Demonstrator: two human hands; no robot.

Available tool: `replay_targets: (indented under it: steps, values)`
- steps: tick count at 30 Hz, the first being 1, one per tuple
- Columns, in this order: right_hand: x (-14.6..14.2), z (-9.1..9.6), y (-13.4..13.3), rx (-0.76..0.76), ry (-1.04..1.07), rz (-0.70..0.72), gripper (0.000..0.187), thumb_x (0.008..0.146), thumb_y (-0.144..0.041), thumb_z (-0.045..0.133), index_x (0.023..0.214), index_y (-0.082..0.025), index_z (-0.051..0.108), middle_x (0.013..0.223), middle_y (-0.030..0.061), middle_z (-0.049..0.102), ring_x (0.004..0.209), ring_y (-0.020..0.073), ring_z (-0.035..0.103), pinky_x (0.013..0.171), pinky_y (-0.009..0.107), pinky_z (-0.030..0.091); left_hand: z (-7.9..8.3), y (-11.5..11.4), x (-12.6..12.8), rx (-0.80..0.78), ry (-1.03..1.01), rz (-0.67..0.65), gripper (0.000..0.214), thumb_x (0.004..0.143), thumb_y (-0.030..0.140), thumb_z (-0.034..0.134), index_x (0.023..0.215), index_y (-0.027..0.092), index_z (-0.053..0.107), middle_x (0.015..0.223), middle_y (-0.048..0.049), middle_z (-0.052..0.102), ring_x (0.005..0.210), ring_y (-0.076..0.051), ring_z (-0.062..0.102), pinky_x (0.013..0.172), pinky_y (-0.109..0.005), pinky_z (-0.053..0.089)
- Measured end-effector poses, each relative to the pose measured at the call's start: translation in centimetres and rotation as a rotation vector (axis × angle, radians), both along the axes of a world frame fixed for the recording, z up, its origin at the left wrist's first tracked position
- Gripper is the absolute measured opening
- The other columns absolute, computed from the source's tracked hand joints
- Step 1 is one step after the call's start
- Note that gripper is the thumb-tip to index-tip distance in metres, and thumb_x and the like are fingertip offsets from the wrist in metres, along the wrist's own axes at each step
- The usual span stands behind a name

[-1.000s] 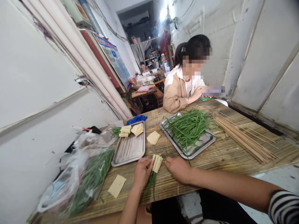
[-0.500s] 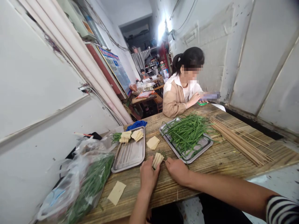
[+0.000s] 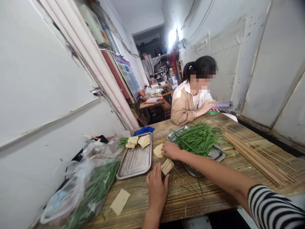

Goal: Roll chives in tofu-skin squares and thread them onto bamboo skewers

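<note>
head view: a metal tray point(image 3: 145, 161) holds loaded skewers point(image 3: 132, 142); to its right, the left hand point(image 3: 157, 187) grasps a greens-filled roll point(image 3: 168, 166) at the table point(image 3: 137, 190), its skewer point(image 3: 189, 183) trailing right. the right hand point(image 3: 171, 150) has left that skewer for the pale sheets point(image 3: 157, 151), so only the left steadies the roll; whether the right fingertips pinch a sheet cannot be told.

The right sleeve point(image 3: 274, 206) is striped in black and white — bold, curving bands that wrap round the arm. It ends part-way up the right forearm point(image 3: 212, 170), leaving the rest uncovered. The left forearm point(image 3: 152, 219) is bare as far as it shows. Both the right hand point(image 3: 172, 150) and left hand point(image 3: 157, 189) are bare too — slim wrists, fingers slightly rounded at the tips.
</note>
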State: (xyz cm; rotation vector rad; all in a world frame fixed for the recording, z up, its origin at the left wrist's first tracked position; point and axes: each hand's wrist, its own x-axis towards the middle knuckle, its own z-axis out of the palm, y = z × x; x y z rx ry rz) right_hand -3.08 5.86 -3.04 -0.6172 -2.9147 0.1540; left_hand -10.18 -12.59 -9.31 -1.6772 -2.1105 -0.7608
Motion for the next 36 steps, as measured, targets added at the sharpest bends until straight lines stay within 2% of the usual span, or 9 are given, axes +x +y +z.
replay_targets:
  steps: [5,10,18,21,24,26,30,33,36]
  values:
    - [-3.6,-2.0,2.5,-0.005,0.019,0.081,0.018,0.081,-0.026,0.058,0.086,-0.014,0.07,0.095,0.0102,0.066,0.094,0.0212,0.056,0.08,0.028,0.039,-1.3,-4.9,-1.3,0.23,0.028,0.029,0.054,0.085,0.026,0.054,0.137,0.021,0.039,0.124,-0.0113,0.06,0.113,-0.023,0.056,0.094,-0.04,0.042]
    - [-4.6,-3.1,2.9,-0.026,0.051,0.074,0.018,0.083,-0.022,0.055,0.084,-0.015,0.071,0.093,0.0091,0.066,0.093,0.0196,0.056,0.077,0.026,0.038,-3.5,-7.4,-3.1,0.276,-0.09,0.079,0.052,0.083,0.024,0.057,0.134,0.019,0.045,0.12,-0.0093,0.062,0.108,-0.021,0.06,0.09,-0.032,0.049]
    - [-4.0,1.8,2.2,-0.018,0.184,-0.005,0.028,0.092,-0.02,0.041,0.091,-0.011,0.068,0.093,0.0102,0.066,0.09,0.018,0.055,0.078,0.027,0.037,-2.7,-7.4,-2.6,0.258,-0.067,0.108,0.052,0.086,0.023,0.051,0.137,0.023,0.039,0.12,-0.0106,0.061,0.108,-0.021,0.059,0.089,-0.036,0.052]
    - [-1.7,2.8,-0.7,-0.023,0.249,0.111,0.026,0.093,-0.023,0.042,0.089,-0.015,0.066,0.091,0.0054,0.066,0.088,0.0143,0.054,0.079,0.024,0.036,-1.7,-7.6,-1.8,0.296,-0.048,0.176,0.055,0.088,0.024,0.048,0.141,0.025,0.032,0.123,-0.0117,0.057,0.112,-0.023,0.056,0.09,-0.04,0.051]
    - [2.3,0.7,-5.8,0.065,0.262,0.352,0.022,0.09,-0.022,0.046,0.08,-0.016,0.065,0.085,0.0055,0.065,0.083,0.0162,0.052,0.074,0.027,0.036,-1.9,-7.8,-0.9,0.39,0.037,0.148,0.057,0.087,0.025,0.05,0.141,0.024,0.033,0.126,-0.0128,0.056,0.115,-0.025,0.054,0.094,-0.044,0.048]
    - [5.1,-1.6,-9.8,0.15,0.126,0.471,0.022,0.087,-0.023,0.049,0.07,-0.016,0.062,0.075,0.0051,0.061,0.074,0.0173,0.049,0.065,0.029,0.034,-2.8,-8.1,-0.6,0.372,0.16,-0.003,0.053,0.085,0.023,0.053,0.137,0.024,0.042,0.117,-0.0107,0.063,0.109,-0.025,0.059,0.095,-0.043,0.046]
    - [9.2,-4.3,-14.7,0.233,0.131,0.483,0.025,0.091,-0.033,0.047,0.086,-0.014,0.062,0.084,0.007,0.059,0.078,0.0192,0.047,0.065,0.032,0.033,-4.8,-8.8,-1.4,0.172,0.431,-0.4,0.037,0.081,0.021,0.057,0.118,0.027,0.059,0.099,-0.0042,0.072,0.092,-0.018,0.067,0.081,-0.029,0.053]
    - [10.8,-2.9,-12.4,0.206,0.096,0.379,0.019,0.09,-0.028,0.048,0.087,-0.015,0.062,0.085,0.0065,0.059,0.077,0.0183,0.047,0.063,0.031,0.033,-4.7,-9.3,-2.6,0.106,0.492,-0.448,0.037,0.08,0.02,0.057,0.117,0.024,0.061,0.105,-0.0061,0.071,0.096,-0.019,0.067,0.078,-0.027,0.055]
    - [12.3,-0.4,-5.6,0.164,-0.009,0.067,0.021,0.089,-0.021,0.048,0.079,-0.015,0.065,0.079,0.0072,0.06,0.078,0.0178,0.05,0.064,0.03,0.033,-3.4,-9.6,-3.4,0.046,0.462,-0.448,0.037,0.082,0.023,0.055,0.119,0.022,0.06,0.111,-0.0081,0.069,0.104,-0.021,0.064,0.083,-0.03,0.056]
